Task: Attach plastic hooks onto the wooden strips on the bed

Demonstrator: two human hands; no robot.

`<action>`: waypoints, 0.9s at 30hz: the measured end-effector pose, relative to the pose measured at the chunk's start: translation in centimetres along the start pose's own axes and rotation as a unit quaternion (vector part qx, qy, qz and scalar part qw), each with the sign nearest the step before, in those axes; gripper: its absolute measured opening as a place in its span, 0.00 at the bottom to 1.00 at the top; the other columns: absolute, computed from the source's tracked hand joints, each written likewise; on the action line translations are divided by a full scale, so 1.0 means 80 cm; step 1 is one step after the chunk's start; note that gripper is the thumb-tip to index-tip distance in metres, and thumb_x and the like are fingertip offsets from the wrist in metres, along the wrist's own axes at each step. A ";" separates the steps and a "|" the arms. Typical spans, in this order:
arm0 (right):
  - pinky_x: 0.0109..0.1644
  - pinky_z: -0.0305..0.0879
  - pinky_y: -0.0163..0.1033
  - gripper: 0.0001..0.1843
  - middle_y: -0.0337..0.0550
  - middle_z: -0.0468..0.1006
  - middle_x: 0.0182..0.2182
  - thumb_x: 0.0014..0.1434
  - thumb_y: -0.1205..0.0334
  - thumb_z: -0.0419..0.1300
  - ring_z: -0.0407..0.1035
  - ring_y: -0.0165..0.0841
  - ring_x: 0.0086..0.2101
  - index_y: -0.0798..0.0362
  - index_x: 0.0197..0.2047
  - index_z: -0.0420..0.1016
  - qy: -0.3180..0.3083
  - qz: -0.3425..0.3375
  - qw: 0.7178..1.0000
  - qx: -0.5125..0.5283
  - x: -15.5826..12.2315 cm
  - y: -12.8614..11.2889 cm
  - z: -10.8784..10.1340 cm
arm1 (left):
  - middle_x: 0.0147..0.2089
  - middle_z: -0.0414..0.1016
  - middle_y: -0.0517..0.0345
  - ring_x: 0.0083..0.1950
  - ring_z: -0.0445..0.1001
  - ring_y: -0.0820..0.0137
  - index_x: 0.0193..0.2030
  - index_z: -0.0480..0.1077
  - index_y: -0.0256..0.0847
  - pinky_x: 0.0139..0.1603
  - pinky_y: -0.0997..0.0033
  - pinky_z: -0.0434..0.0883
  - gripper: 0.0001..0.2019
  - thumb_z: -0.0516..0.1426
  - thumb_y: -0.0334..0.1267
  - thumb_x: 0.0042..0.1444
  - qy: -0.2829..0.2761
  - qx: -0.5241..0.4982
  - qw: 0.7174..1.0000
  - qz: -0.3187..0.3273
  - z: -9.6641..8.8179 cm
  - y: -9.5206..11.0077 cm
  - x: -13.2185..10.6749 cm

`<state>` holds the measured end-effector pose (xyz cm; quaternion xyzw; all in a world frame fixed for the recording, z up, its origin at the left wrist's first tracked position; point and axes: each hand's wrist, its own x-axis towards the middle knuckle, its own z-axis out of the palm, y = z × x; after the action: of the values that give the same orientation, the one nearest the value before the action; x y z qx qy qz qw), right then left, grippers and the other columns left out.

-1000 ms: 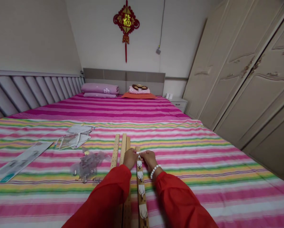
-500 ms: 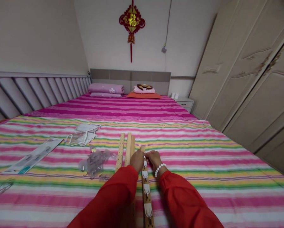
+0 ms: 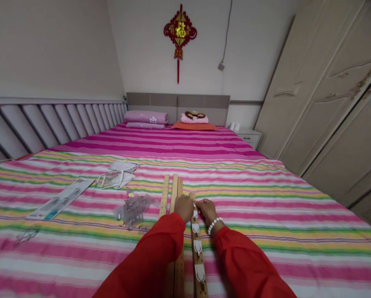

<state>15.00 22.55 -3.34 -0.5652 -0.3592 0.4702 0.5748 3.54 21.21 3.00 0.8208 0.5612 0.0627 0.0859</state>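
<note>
Several perforated wooden strips lie lengthwise on the striped bedsheet. The right-hand strip carries a row of white hooks. My left hand and my right hand meet at the far end of that strip, both with fingers pinched on a small white hook there. Both sleeves are red. A white bead bracelet is on my right wrist.
A clear plastic bag of small parts lies left of the strips. Opened packaging cards and a long card lie further left. Pillows rest at the headboard. A cream wardrobe stands on the right, a padded rail on the left.
The camera has turned left, so the scene sits further right in the frame. My hands stay together at the far end of the hook strip, working slightly closer in.
</note>
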 end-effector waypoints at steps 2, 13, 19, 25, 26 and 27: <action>0.14 0.45 0.32 0.17 0.30 0.62 0.06 0.40 0.54 0.67 0.53 0.25 0.10 0.50 0.15 0.62 -0.010 0.005 1.000 0.000 -0.010 -0.006 -0.002 | 0.44 0.75 0.42 0.51 0.68 0.55 0.45 0.74 0.37 0.49 0.56 0.61 0.16 0.46 0.35 0.60 -0.003 0.000 1.000 -0.008 -0.003 -0.001 -0.005; 0.18 0.48 0.34 0.20 0.32 0.63 0.10 0.46 0.47 0.62 0.54 0.26 0.13 0.50 0.15 0.64 -0.043 0.014 0.999 -0.004 -0.057 -0.011 -0.014 | 0.43 0.75 0.45 0.49 0.70 0.59 0.56 0.61 0.37 0.48 0.60 0.57 0.18 0.45 0.32 0.60 0.013 -0.090 0.995 -0.050 0.005 0.011 -0.048; 0.19 0.48 0.35 0.21 0.33 0.64 0.10 0.45 0.45 0.63 0.54 0.25 0.14 0.52 0.15 0.65 -0.044 0.021 0.999 -0.010 -0.083 -0.010 -0.019 | 0.45 0.75 0.42 0.51 0.69 0.58 0.56 0.61 0.33 0.50 0.57 0.56 0.18 0.45 0.30 0.59 0.021 -0.098 0.994 -0.034 0.006 0.019 -0.077; 0.20 0.52 0.34 0.19 0.33 0.66 0.11 0.44 0.47 0.65 0.57 0.27 0.15 0.52 0.16 0.67 -0.041 0.031 0.999 0.007 -0.116 -0.012 -0.024 | 0.45 0.76 0.44 0.55 0.67 0.57 0.57 0.63 0.36 0.52 0.54 0.57 0.20 0.43 0.30 0.59 0.046 -0.128 0.991 0.013 -0.003 0.018 -0.120; 0.20 0.53 0.34 0.19 0.34 0.66 0.12 0.44 0.48 0.65 0.57 0.27 0.15 0.53 0.16 0.67 -0.044 0.033 0.998 0.013 -0.120 -0.013 -0.025 | 0.45 0.76 0.46 0.54 0.67 0.58 0.54 0.65 0.38 0.53 0.55 0.57 0.19 0.44 0.30 0.59 0.058 -0.138 0.988 0.021 -0.008 0.013 -0.127; 0.20 0.54 0.34 0.18 0.34 0.67 0.12 0.44 0.49 0.65 0.58 0.26 0.16 0.53 0.16 0.68 -0.048 0.035 0.998 0.021 -0.124 -0.013 -0.027 | 0.46 0.76 0.47 0.54 0.68 0.60 0.52 0.68 0.40 0.53 0.57 0.58 0.18 0.44 0.30 0.59 0.072 -0.150 0.986 0.021 -0.013 0.005 -0.133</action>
<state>14.23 12.59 -1.36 -0.5420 -0.3565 0.5243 0.5516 -0.20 11.22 4.03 0.8036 0.5328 0.2070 0.1660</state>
